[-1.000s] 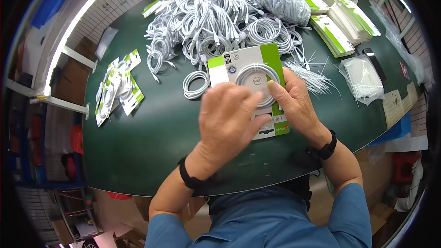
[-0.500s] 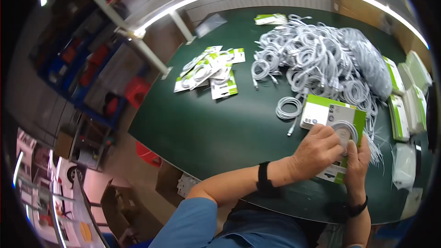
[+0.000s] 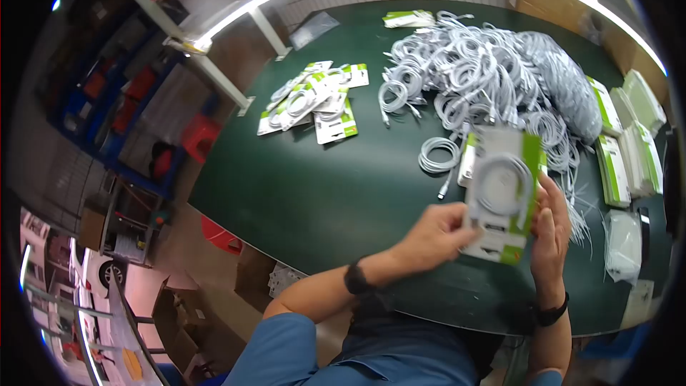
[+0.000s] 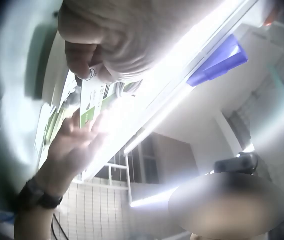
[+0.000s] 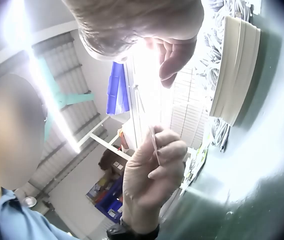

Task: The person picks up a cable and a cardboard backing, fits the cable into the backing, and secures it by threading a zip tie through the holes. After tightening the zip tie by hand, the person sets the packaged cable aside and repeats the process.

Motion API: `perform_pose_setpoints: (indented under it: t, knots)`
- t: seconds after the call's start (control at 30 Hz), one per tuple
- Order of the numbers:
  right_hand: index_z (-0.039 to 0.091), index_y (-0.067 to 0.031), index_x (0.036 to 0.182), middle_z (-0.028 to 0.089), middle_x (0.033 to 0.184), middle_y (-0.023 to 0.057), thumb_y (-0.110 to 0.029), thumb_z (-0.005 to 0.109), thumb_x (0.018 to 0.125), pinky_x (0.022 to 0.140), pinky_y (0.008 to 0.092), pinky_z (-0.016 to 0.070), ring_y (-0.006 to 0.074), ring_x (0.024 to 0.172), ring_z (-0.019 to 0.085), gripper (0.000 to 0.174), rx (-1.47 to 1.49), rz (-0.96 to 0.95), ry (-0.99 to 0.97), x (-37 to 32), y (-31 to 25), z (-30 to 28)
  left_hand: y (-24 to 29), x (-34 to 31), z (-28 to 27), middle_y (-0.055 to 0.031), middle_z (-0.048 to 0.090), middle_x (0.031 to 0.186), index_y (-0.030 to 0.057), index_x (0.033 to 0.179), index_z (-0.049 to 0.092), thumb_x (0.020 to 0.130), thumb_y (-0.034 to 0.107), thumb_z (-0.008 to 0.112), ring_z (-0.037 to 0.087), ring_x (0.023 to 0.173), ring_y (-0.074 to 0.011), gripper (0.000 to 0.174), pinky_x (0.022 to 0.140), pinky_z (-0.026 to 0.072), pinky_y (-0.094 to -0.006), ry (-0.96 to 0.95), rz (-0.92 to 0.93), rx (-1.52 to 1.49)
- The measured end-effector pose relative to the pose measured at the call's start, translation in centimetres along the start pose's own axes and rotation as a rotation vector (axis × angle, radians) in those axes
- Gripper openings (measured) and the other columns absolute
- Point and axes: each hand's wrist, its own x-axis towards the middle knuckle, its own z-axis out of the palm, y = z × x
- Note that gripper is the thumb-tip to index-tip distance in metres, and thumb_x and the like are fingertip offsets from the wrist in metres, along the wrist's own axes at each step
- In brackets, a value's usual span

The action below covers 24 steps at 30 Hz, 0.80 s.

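Note:
My left hand [image 3: 434, 237] pinches the lower left edge of a white and green packaging card [image 3: 494, 144] in the head view. A coiled white cable [image 3: 487, 206] is fastened on its front. My right hand [image 3: 549, 232] is at the card's right side, fingers loosely extended and partly hidden behind it. The right wrist view shows the card edge-on in the left hand [image 5: 154, 167], with a gap to the right hand [image 5: 174, 47]. A stack of cards [image 5: 234, 70] lies on the table under and behind the held card. A single coiled cable [image 3: 439, 155] lies left of it.
A large heap of coiled white cables [image 3: 479, 64] covers the back of the green table [image 3: 286, 193]. Finished-looking cards with cables [image 3: 314, 100] lie in a pile at left. Card stacks [image 3: 629, 150] and a clear bag [image 3: 623, 246] are at right, near loose white ties [image 3: 580, 225].
The head view has swung left. My left hand has moved from the coil to the card's lower left edge, and the card is now raised off the stack. My right hand's grip has loosened.

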Motion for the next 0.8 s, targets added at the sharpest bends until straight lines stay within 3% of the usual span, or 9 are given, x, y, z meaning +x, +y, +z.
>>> perform_pose_setpoints:
  t: [0.1, 0.17, 0.27, 0.37, 0.43, 0.57, 0.63, 0.7, 0.8]
  knots:
    - [0.047, 0.0059, 0.155, 0.070, 0.130, 0.0177, -0.021, 0.053, 0.114, 0.062, 0.0200, 0.0531, 0.0122, 0.093, 0.072, 0.050, -0.020, 0.113, 0.046, 0.2, 0.8, -0.8, 1.6, 0.2, -4.6, 0.0014, 0.068, 0.084, 0.0030, 0.110, 0.073, 0.104, 0.014, 0.071, 0.057, 0.063, -0.0048, 0.012, 0.056, 0.0499, -0.0239, 0.286, 0.069, -0.067]
    - [0.056, 0.0042, 0.147, 0.073, 0.120, 0.0135, -0.016, 0.053, 0.114, 0.065, 0.0205, 0.0529, 0.0106, 0.086, 0.070, 0.039, -0.024, 0.156, 0.043, 0.3, 1.2, -1.2, 2.2, 1.4, -10.3, 0.0034, 0.066, 0.087, 0.0058, 0.115, 0.069, 0.103, 0.015, 0.074, 0.057, 0.065, -0.0060, 0.015, 0.057, 0.0511, -0.0260, 0.402, 0.227, -0.163]
    - [0.066, 0.0006, 0.135, 0.076, 0.109, 0.0086, -0.016, 0.058, 0.113, 0.066, 0.0209, 0.0527, 0.0084, 0.085, 0.070, 0.029, -0.035, 0.205, 0.012, 0.3, 1.3, -1.5, 4.7, 3.0, -19.0, -0.0046, 0.074, 0.111, 0.0058, 0.124, 0.065, 0.109, 0.014, 0.067, 0.071, 0.093, -0.0117, 0.018, 0.074, 0.0592, -0.0264, 0.541, 0.346, -0.212]
    - [0.067, -0.0001, 0.134, 0.076, 0.107, 0.0071, -0.016, 0.060, 0.112, 0.066, 0.0208, 0.0531, 0.0079, 0.083, 0.070, 0.028, -0.071, 0.292, -0.034, 0.2, 1.8, -1.7, 2.5, 4.2, -24.2, -0.0124, 0.070, 0.132, 0.0022, 0.139, 0.062, 0.107, 0.022, 0.070, 0.071, 0.105, -0.0181, 0.039, 0.078, 0.0607, -0.0285, 0.506, -0.005, -0.153]
    - [0.069, 0.0000, 0.130, 0.077, 0.105, 0.0063, -0.015, 0.061, 0.111, 0.066, 0.0214, 0.0542, 0.0078, 0.082, 0.070, 0.025, -0.089, 0.305, -0.036, 0.3, 1.6, -1.6, 0.9, 4.3, -19.9, -0.0116, 0.071, 0.131, 0.0000, 0.145, 0.061, 0.106, 0.025, 0.073, 0.071, 0.106, -0.0176, 0.048, 0.079, 0.0589, -0.0266, 0.460, -0.083, 0.196]
    - [0.072, 0.0002, 0.124, 0.077, 0.102, 0.0065, -0.014, 0.063, 0.110, 0.066, 0.0221, 0.0549, 0.0082, 0.081, 0.071, 0.022, -0.132, 0.311, -0.061, 0.5, 2.1, -1.5, -1.2, 5.4, -11.5, -0.0075, 0.074, 0.120, -0.0012, 0.135, 0.069, 0.096, 0.018, 0.080, 0.068, 0.098, -0.0129, 0.045, 0.082, 0.0549, -0.0260, 0.264, 0.218, 0.767]
    - [0.073, 0.0002, 0.122, 0.078, 0.100, 0.0063, -0.014, 0.064, 0.110, 0.065, 0.0223, 0.0551, 0.0083, 0.080, 0.071, 0.021, -0.149, 0.318, -0.071, 0.4, 1.9, -1.3, -1.9, 6.3, -8.5, -0.0133, 0.071, 0.120, -0.0003, 0.132, 0.069, 0.086, 0.021, 0.087, 0.066, 0.111, -0.0290, 0.054, 0.098, 0.0554, -0.0404, 0.168, 0.535, 1.038]
    - [0.074, 0.0001, 0.121, 0.078, 0.098, 0.0061, -0.014, 0.064, 0.109, 0.065, 0.0224, 0.0553, 0.0084, 0.080, 0.072, 0.021, -0.157, 0.324, -0.068, 0.4, 1.8, -1.3, -1.8, 6.8, -6.2, -0.0167, 0.070, 0.119, 0.0011, 0.131, 0.067, 0.086, 0.026, 0.088, 0.062, 0.115, -0.0359, 0.056, 0.100, 0.0533, -0.0465, 0.206, 0.597, 1.204]
    - [0.074, -0.0006, 0.121, 0.078, 0.097, 0.0059, -0.014, 0.065, 0.109, 0.066, 0.0224, 0.0552, 0.0081, 0.080, 0.071, 0.020, -0.156, 0.329, -0.068, 0.3, 1.7, -1.4, -2.1, 8.0, -6.1, -0.0167, 0.070, 0.117, 0.0026, 0.126, 0.065, 0.086, 0.029, 0.088, 0.062, 0.113, -0.0362, 0.053, 0.096, 0.0539, -0.0467, 0.264, 0.425, 1.318]
